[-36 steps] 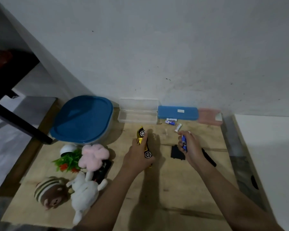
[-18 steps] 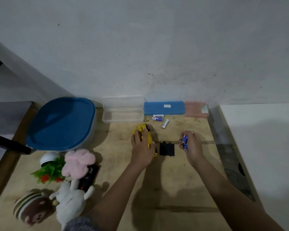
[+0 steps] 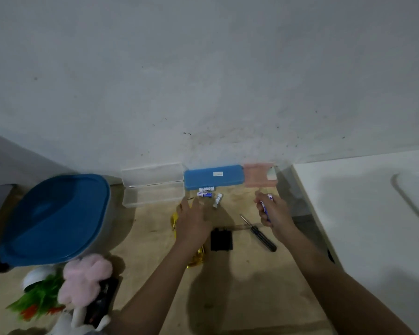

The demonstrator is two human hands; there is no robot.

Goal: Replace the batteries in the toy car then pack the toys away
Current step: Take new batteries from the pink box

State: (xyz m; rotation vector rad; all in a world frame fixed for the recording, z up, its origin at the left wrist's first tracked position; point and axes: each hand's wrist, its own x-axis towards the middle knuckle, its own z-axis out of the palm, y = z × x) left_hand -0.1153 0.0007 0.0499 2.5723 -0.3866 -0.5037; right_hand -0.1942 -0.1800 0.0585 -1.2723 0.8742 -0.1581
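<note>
While right hand point(image 3: 275, 215) grips batteries point(image 3: 269, 197) and left hand point(image 3: 194, 223) spreads slack over car point(image 3: 196, 259), back-edge cells point(image 3: 205, 194) may get mixed in.

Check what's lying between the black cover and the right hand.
Head view: a screwdriver lies on the table between the black cover and the right hand, which grips a battery.

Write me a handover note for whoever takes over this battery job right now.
Left hand: open, over the yellow toy car, fingers toward loose batteries by the blue case.
Right hand: holds blue batteries.
Done: black cover off, lying beside the car; screwdriver next to it.
Left: fit batteries, refit cover, pack plush toys.
</note>
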